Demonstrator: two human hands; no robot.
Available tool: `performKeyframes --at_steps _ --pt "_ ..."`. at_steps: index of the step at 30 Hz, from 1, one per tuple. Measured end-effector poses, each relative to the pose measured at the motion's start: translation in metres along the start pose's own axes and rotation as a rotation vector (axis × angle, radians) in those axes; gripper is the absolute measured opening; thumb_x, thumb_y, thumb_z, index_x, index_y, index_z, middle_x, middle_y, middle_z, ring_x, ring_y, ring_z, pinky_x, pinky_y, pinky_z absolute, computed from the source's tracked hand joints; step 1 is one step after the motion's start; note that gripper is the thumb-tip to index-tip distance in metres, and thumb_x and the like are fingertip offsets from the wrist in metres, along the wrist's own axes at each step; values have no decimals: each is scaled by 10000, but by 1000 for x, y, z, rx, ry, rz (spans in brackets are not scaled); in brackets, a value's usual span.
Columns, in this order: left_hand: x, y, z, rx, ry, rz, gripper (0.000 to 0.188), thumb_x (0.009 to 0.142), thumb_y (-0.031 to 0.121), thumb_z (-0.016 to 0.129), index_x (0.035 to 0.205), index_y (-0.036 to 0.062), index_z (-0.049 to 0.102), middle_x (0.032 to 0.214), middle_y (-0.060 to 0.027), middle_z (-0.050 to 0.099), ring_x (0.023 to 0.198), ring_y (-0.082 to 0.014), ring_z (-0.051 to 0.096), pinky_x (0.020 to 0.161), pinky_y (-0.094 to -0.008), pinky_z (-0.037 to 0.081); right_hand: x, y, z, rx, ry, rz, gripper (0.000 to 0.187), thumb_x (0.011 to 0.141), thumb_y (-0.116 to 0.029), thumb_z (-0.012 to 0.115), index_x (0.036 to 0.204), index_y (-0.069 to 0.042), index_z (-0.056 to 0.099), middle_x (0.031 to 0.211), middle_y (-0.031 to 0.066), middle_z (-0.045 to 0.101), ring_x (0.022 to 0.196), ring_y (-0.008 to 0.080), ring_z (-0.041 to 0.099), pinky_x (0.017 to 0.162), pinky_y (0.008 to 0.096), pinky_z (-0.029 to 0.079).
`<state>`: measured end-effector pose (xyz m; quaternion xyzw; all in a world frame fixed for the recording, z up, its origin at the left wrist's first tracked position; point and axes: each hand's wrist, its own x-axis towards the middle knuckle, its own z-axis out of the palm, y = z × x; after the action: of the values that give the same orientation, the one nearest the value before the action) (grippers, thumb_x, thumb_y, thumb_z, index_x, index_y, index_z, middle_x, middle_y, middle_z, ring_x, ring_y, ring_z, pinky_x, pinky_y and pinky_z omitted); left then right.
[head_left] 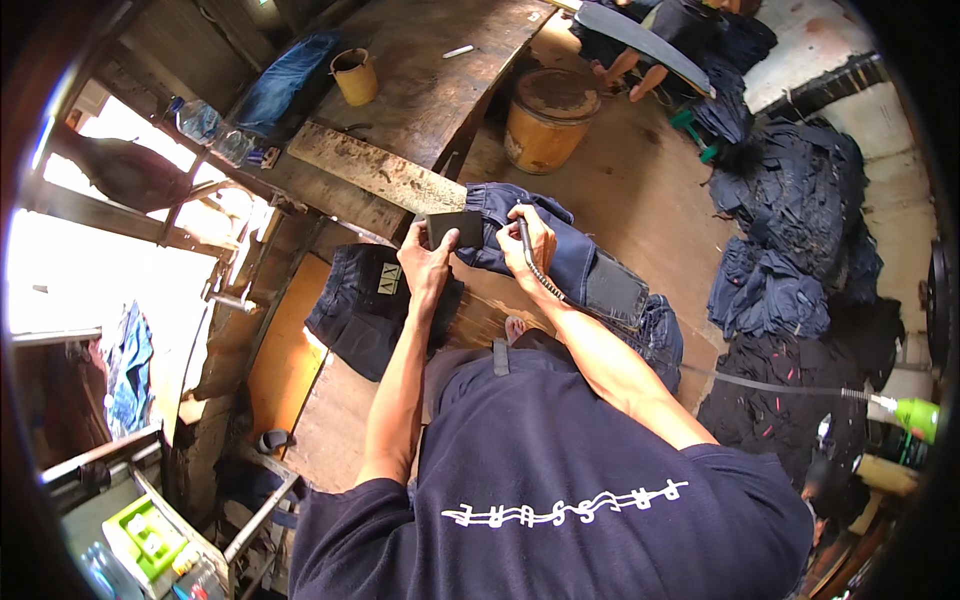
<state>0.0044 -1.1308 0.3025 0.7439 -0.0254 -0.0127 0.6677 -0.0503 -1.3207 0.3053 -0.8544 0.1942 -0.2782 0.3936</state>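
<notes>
My left hand (425, 265) grips a flat black square plate (466, 226) between thumb and fingers. It covers the waist end of a pair of dark blue jeans (562, 252). Just to the right, my right hand (532, 250) is closed around a slim black pen-shaped tool (524, 232) with a coiled sleeve trailing past the wrist. Its tip is too small to make out against the cloth. The jeans' waist is drawn over the end of a worn plank (380, 170), and their legs stretch to the right. Left of my left forearm lies a black garment (350, 310) with a pale patch.
A wooden table (430, 60) at the far left bears a yellowish cup (355, 78) and a white stick (458, 52). Beyond the jeans stands an orange bucket (552, 125). Dark garments (790, 200) are heaped at right, near a grey hose (780, 386) and green tool (915, 418).
</notes>
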Motion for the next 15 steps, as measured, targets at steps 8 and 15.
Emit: performKeyframes --at_steps 8,15 --pt "-27 22 36 177 70 -61 599 907 105 898 1380 -33 558 1067 -221 827 943 -201 808 826 -334 653 12 24 -6 282 -75 38 252 774 -7 765 985 -115 677 745 101 701 664 278 723 625 418 554" --pt "-19 25 67 394 205 -162 545 920 108 843 1404 23 607 1105 -227 808 928 -241 800 803 -370 635 20 69 -35 486 -72 -33 214 897 40 792 1087 -48 746 928 60 748 828 123 737 736 288 607"
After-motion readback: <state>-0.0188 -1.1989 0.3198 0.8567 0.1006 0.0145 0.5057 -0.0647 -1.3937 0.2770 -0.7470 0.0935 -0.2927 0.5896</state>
